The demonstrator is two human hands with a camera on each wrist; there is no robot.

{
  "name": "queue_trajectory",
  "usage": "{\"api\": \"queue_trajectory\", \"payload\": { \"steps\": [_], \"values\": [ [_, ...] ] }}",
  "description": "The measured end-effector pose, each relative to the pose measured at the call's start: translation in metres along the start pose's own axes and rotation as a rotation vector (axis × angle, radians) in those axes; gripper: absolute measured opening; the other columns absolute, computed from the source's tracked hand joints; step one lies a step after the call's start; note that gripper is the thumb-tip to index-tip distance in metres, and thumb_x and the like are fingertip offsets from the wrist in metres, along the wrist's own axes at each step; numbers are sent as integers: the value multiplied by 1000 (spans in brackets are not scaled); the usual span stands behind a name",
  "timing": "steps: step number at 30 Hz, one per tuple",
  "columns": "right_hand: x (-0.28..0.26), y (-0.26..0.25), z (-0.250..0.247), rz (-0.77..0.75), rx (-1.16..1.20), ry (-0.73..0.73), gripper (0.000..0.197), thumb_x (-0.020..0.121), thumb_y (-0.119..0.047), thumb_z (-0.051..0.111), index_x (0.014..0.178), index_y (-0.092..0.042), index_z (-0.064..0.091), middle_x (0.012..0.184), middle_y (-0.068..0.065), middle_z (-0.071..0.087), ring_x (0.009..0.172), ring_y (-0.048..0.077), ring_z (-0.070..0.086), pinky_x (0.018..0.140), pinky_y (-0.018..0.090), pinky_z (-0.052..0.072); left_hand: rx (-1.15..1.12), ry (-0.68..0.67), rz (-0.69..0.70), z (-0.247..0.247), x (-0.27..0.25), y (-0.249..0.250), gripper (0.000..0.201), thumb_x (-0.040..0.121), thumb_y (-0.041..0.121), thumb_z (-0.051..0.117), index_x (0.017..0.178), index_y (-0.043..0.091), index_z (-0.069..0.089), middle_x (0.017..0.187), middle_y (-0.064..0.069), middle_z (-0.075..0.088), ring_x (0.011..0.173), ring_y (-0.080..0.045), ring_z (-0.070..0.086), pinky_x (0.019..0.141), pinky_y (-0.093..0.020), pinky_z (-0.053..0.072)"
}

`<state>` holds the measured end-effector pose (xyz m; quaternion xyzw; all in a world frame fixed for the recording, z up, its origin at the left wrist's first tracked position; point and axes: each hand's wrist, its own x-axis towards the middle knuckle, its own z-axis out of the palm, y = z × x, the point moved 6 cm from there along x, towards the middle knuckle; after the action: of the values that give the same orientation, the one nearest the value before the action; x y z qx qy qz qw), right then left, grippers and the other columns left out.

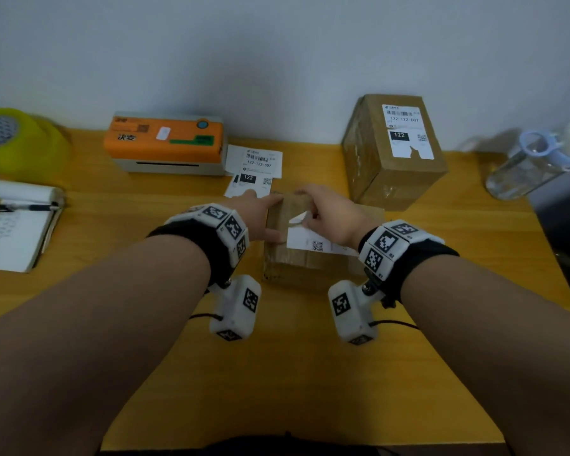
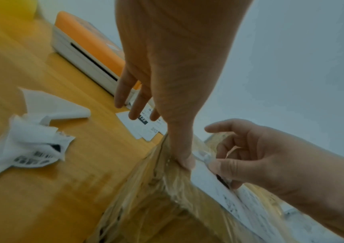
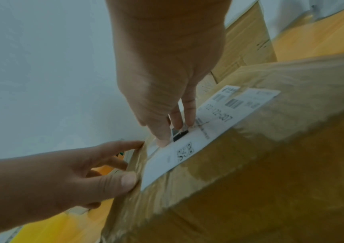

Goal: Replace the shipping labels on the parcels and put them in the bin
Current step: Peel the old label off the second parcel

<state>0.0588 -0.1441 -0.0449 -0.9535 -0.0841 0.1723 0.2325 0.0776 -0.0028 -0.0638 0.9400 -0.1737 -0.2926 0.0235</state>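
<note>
A small taped cardboard parcel (image 1: 310, 264) (image 3: 250, 172) lies in the middle of the yellow table (image 1: 277, 373). A white shipping label (image 1: 313, 241) (image 3: 208, 128) is stuck on its top. My right hand (image 1: 310, 212) (image 3: 173, 131) pinches the label's curled-up far corner (image 1: 297, 218) between thumb and fingers. My left hand (image 1: 267, 215) (image 2: 167, 98) steadies the parcel's left edge: the thumb (image 2: 185, 161) presses on top and the straight fingers reach along the side. A larger parcel (image 1: 392, 153) with a torn label (image 1: 407, 133) stands at the back right. Fresh printed labels (image 1: 254, 169) lie by the printer.
An orange label printer (image 1: 165, 143) sits at the back left. Crumpled torn label scraps (image 2: 27, 144) lie on the table left of the parcel. A notebook with a pen (image 1: 14, 232) and a green roll (image 1: 17, 139) are far left. A clear water bottle (image 1: 533, 159) lies at the right edge.
</note>
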Motion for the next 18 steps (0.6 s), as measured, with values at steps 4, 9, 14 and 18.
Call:
{"api": "queue_trajectory", "payload": {
  "steps": [4,9,14,18],
  "values": [
    [-2,-1,7,7,-91,-61,38,93,-26,56,131,-27,55,116,5,46,102,22,53,89,33,45,-44,-59,-28,13,-6,-2,99,74,74,52,147,42,-6,149,-16,23,129,-36,39,101,-43,40],
    [-7,-10,7,-25,-234,-20,29,95,-29,52,121,-24,63,114,6,48,104,23,50,86,34,43,-71,-28,-38,18,-11,1,102,71,77,51,145,44,-12,143,-19,34,122,-35,46,97,-43,43],
    [-3,-19,3,-60,-268,58,22,95,-24,51,106,-18,69,109,5,50,103,22,49,80,31,41,-67,-26,-10,11,-12,10,101,78,61,60,150,27,-2,146,-12,39,121,-30,49,87,-31,41],
    [-3,-19,2,-70,-275,53,21,94,-24,52,103,-19,71,109,5,50,103,23,48,82,33,44,-16,-13,-23,3,-12,16,99,80,60,60,151,25,-1,142,-11,45,120,-28,51,86,-32,43]
  ]
}}
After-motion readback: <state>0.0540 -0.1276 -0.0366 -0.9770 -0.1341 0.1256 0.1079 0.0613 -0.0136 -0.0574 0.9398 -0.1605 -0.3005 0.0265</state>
